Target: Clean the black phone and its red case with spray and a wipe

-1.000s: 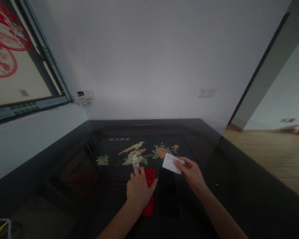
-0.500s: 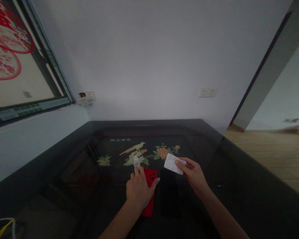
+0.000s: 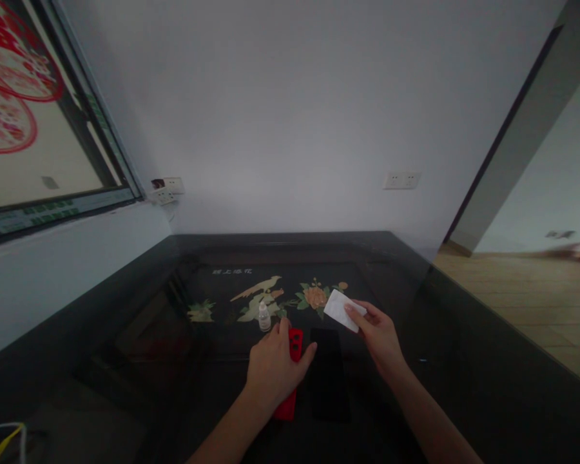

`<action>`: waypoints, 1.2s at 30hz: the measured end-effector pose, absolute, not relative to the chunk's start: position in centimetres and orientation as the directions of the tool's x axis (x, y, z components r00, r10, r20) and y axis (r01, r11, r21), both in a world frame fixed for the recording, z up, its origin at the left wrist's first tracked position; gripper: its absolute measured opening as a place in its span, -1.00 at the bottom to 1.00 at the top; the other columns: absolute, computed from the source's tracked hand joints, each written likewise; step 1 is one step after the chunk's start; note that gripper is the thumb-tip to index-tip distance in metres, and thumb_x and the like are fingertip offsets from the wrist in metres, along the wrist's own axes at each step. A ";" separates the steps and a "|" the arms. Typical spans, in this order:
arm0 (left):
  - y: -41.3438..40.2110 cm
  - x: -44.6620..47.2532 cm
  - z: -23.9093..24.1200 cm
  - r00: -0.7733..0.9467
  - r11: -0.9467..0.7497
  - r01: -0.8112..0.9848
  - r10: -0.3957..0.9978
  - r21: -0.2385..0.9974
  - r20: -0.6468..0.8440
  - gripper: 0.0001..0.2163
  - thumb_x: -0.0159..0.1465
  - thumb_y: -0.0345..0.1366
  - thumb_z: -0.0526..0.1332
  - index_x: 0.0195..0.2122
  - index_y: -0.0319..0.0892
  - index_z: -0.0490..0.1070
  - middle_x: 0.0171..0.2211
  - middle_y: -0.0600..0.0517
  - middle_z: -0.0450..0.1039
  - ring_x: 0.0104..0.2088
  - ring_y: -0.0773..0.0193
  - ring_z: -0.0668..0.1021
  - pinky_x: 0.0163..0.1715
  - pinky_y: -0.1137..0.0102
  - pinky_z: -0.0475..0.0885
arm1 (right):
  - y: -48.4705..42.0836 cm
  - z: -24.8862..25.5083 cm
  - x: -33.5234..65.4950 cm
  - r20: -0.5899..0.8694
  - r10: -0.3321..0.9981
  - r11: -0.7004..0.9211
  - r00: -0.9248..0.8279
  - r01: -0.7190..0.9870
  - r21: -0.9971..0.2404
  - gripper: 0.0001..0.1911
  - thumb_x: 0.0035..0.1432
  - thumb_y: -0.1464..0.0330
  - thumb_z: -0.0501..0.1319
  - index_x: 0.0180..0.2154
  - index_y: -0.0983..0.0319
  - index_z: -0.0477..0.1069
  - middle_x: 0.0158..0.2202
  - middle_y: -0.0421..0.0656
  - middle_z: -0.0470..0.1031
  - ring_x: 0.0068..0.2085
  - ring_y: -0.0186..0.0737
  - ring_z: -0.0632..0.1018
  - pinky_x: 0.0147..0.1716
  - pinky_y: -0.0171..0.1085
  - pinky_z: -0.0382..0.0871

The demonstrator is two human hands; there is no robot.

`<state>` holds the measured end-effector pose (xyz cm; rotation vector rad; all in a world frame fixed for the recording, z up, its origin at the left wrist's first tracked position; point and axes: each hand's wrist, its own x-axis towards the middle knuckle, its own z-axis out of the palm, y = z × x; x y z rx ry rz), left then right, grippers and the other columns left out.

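My left hand (image 3: 276,364) lies over a red phone case (image 3: 285,410), its thumb stretched out to the right. The hand hides the middle of the case; the camera cutouts show at the top right. A small clear dropper bottle (image 3: 264,318) with a white label stands upright just beyond my left fingertips. Right of the case, a black phone (image 3: 329,380) lies flat on the dark table. My right hand (image 3: 377,332) pinches a folded white wipe (image 3: 342,310) between thumb and fingers, held above the phone's far end.
The glossy black table (image 3: 464,386) bears a bird-and-flower picture (image 3: 314,297). A white and yellow cable (image 3: 9,438) lies at the lower left. Wall sockets (image 3: 401,180) are beyond the table, and a window (image 3: 43,129) is at the left.
My left hand has shifted right, away from the dropper bottle and further over the red phone case. My right hand has moved the wipe slightly right and up.
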<state>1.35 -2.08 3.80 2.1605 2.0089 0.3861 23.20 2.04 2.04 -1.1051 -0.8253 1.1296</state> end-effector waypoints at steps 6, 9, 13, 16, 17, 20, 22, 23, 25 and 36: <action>-2.6 2.3 3.9 0.139 -0.136 0.939 0.990 0.315 0.012 -0.43 0.29 0.24 0.07 0.10 -0.11 0.31 -0.17 -0.11 0.60 -0.21 -0.04 0.65 -0.24 0.23 0.46 | 1.8 2.7 23.0 0.035 0.952 0.096 0.304 -0.188 -0.978 -0.48 -0.24 0.06 0.57 -0.26 0.23 0.65 -0.46 -0.14 0.62 -0.43 -0.10 0.58 -0.49 -0.24 0.43; -2.8 3.1 4.0 0.181 -0.163 0.933 0.983 0.320 -0.028 -0.41 0.27 0.24 0.09 0.09 -0.12 0.33 -0.20 -0.12 0.60 -0.22 -0.05 0.64 -0.25 0.22 0.47 | 1.8 2.8 23.1 0.059 0.935 0.103 0.349 -0.109 -0.989 -0.48 -0.22 0.02 0.55 -0.29 0.24 0.65 -0.53 -0.15 0.58 -0.46 -0.12 0.54 -0.52 -0.26 0.38; -2.9 4.7 4.0 0.160 -0.139 0.952 0.986 0.273 -0.055 -0.28 0.23 0.27 0.10 0.21 -0.20 0.29 -0.13 -0.21 0.59 -0.16 -0.12 0.63 -0.18 0.18 0.47 | 1.9 2.9 23.2 0.086 0.938 0.126 0.337 -0.098 -0.987 -0.48 -0.21 0.00 0.53 -0.30 0.23 0.64 -0.50 -0.13 0.60 -0.47 -0.11 0.54 -0.51 -0.24 0.37; -2.7 6.1 3.8 0.125 -0.106 0.966 0.990 0.234 -0.068 -0.14 0.14 0.30 0.18 0.28 -0.26 0.24 -0.10 -0.28 0.57 -0.13 -0.19 0.62 -0.15 0.14 0.48 | 2.0 2.6 23.2 0.107 0.946 0.147 0.305 -0.112 -0.983 -0.51 -0.19 0.01 0.53 -0.30 0.22 0.63 -0.44 -0.11 0.63 -0.42 -0.07 0.57 -0.47 -0.23 0.41; -2.6 6.6 3.6 0.118 -0.099 0.969 0.990 0.228 -0.072 -0.10 0.11 0.31 0.21 0.30 -0.28 0.22 -0.09 -0.30 0.56 -0.12 -0.20 0.62 -0.15 0.13 0.48 | 2.0 2.4 23.3 0.113 0.948 0.153 0.299 -0.112 -0.982 -0.51 -0.17 0.01 0.53 -0.29 0.22 0.63 -0.41 -0.10 0.64 -0.40 -0.06 0.58 -0.45 -0.22 0.42; -2.5 7.6 3.5 0.094 -0.071 0.973 0.991 0.219 -0.096 -0.02 0.06 0.32 0.26 0.32 -0.35 0.20 -0.10 -0.34 0.55 -0.11 -0.21 0.61 -0.15 0.13 0.49 | 2.3 1.8 23.5 0.130 0.947 0.167 0.295 -0.105 -0.980 -0.51 -0.14 0.01 0.52 -0.27 0.22 0.62 -0.37 -0.09 0.66 -0.35 -0.03 0.60 -0.39 -0.20 0.45; -2.4 8.1 3.5 0.074 -0.049 0.975 0.991 0.214 -0.110 -0.02 0.06 0.32 0.26 0.29 -0.40 0.24 -0.12 -0.35 0.55 -0.11 -0.21 0.62 -0.15 0.14 0.49 | 2.5 1.3 23.7 0.140 0.949 0.174 0.284 -0.099 -0.980 -0.51 -0.12 0.01 0.51 -0.26 0.23 0.62 -0.36 -0.08 0.67 -0.34 -0.02 0.61 -0.36 -0.19 0.46; -2.3 8.3 3.6 0.065 -0.039 0.977 0.991 0.211 -0.116 -0.04 0.05 0.32 0.26 0.26 -0.41 0.26 -0.13 -0.35 0.55 -0.12 -0.21 0.62 -0.15 0.14 0.48 | 2.6 1.2 23.7 0.143 0.951 0.176 0.276 -0.099 -0.979 -0.51 -0.11 0.00 0.51 -0.25 0.22 0.62 -0.35 -0.09 0.67 -0.33 -0.02 0.62 -0.36 -0.20 0.47; -2.2 8.6 3.7 0.057 -0.031 0.979 0.990 0.201 -0.126 -0.06 0.05 0.32 0.26 0.23 -0.40 0.29 -0.15 -0.35 0.56 -0.13 -0.21 0.62 -0.15 0.14 0.48 | 2.7 1.0 23.8 0.147 0.954 0.179 0.261 -0.104 -0.978 -0.51 -0.11 0.01 0.51 -0.25 0.22 0.62 -0.34 -0.08 0.67 -0.33 -0.03 0.63 -0.34 -0.20 0.48; -1.5 9.6 3.2 0.046 -0.022 0.983 0.991 0.182 -0.128 -0.12 0.10 0.14 0.24 0.25 -0.51 0.25 -0.15 -0.40 0.57 -0.12 -0.22 0.63 -0.16 0.14 0.49 | 2.6 1.2 23.8 0.164 0.954 0.188 0.249 -0.073 -0.980 -0.47 -0.14 -0.04 0.51 -0.27 0.24 0.62 -0.36 -0.06 0.67 -0.32 0.01 0.63 -0.34 -0.16 0.50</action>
